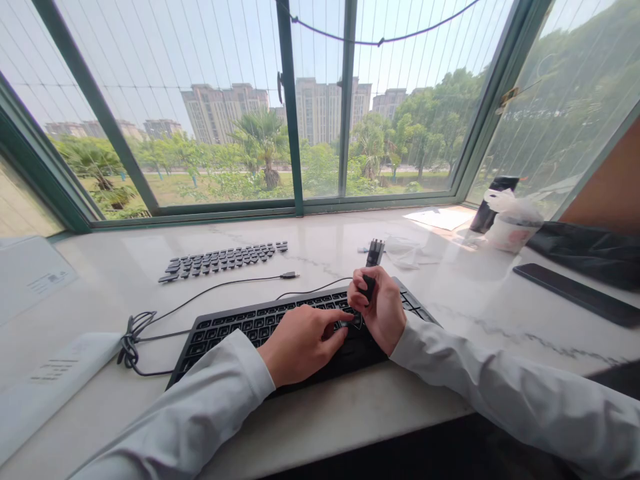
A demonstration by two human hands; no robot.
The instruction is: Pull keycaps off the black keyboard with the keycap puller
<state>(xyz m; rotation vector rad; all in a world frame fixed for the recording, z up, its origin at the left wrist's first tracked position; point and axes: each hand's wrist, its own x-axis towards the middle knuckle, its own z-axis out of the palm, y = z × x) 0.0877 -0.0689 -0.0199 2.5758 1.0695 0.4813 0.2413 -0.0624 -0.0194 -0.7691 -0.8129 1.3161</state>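
A black keyboard (220,333) lies tilted in front of me, with most of its visible keys stripped to bare switches. My right hand (383,308) is closed around a black keycap puller (375,253), its pronged end pointing up above the fist. Thin wire from its lower end shows just over the keys. My left hand (305,341) rests on the keyboard, its thumb and index finger pinching a small black keycap (356,322) by that wire. Whether the keycap sits on the keyboard or in the wire is hard to see.
Loose keycaps (225,260) lie in rows behind the keyboard. A coiled cable (133,337) and USB plug (289,275) are at left. Clear plastic (405,250), a phone-like black slab (575,290), a cup (515,230) and a white package (65,373) stand around.
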